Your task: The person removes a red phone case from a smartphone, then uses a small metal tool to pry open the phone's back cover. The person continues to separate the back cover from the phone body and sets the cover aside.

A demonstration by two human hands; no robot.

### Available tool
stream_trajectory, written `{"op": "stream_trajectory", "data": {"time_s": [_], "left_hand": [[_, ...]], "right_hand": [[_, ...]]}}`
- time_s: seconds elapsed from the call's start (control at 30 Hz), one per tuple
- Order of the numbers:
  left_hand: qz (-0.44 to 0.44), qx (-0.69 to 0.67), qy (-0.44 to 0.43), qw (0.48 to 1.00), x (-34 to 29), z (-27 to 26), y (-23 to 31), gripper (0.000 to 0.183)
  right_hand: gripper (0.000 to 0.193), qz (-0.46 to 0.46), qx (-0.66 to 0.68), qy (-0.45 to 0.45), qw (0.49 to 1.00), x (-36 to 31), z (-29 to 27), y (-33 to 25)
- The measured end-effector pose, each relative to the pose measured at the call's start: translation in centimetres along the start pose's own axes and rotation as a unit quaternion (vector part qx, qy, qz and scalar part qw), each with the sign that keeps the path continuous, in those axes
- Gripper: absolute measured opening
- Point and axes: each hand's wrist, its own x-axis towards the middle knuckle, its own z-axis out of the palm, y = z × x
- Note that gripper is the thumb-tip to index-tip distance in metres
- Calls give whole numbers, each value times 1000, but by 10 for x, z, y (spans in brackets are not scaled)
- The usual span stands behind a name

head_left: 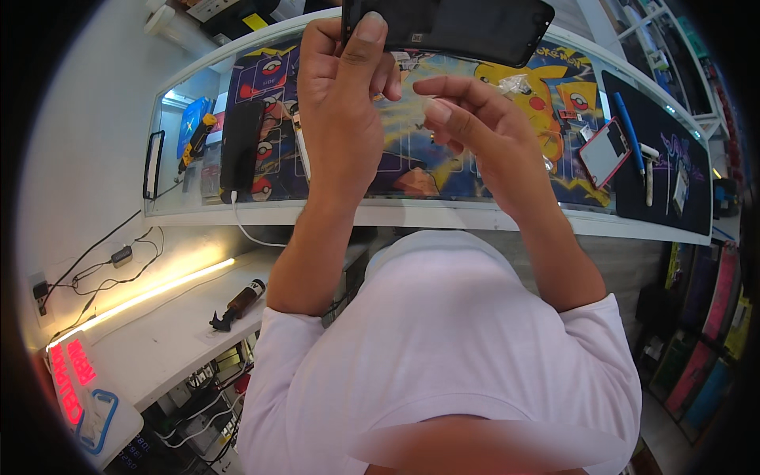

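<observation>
My left hand [342, 103] grips a black smartphone [467, 30] by its left end, thumb on the face turned toward me. The phone is held up above the counter's far edge, and its top runs out of the picture. My right hand [483, 123] is raised below and to the right of the phone, apart from it. Its fingers are curved and spread, with a gap between thumb and forefinger and nothing visible between them. Beneath both hands lies a colourful cartoon playmat [412, 162]. Another black phone [242, 146] rests on it at the left, a white cable [247, 226] plugged into its lower end.
On the right, a black mat [665, 178] carries a blue pen-like tool [629, 131] and a white-handled tool [649, 178]. A red-edged phone part [605, 153] lies beside them. Left stand a yellow-black tool [194, 146] and blue box [192, 119]. A dark bottle [244, 299] lies on a lower white shelf [158, 348].
</observation>
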Motion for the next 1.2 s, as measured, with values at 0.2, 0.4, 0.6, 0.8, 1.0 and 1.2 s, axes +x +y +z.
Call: {"op": "stream_trajectory", "data": {"time_s": [0.2, 0.4, 0.6, 0.8, 1.0, 1.2], "left_hand": [[-12, -9, -5, 1000, -5, 3, -10, 19], [-31, 17, -1, 999, -10, -1, -16, 16], [-61, -49, -31, 996, -5, -5, -28, 13], [-93, -121, -18, 988, -3, -9, -36, 14], [-128, -137, -51, 981, -3, -9, -30, 14], [-127, -111, -12, 986, -6, -5, -27, 14]], "right_hand": [[43, -50, 254, 9, 966, 11, -17, 7], [43, -85, 254, -1, 963, 11, -30, 6], [35, -77, 230, 2, 970, 7, -26, 9], [35, -66, 88, 23, 994, 6, -19, 15], [26, -107, -86, 110, 984, 22, 7, 26], [23, -164, -197, 138, 957, 37, 16, 30]]}}
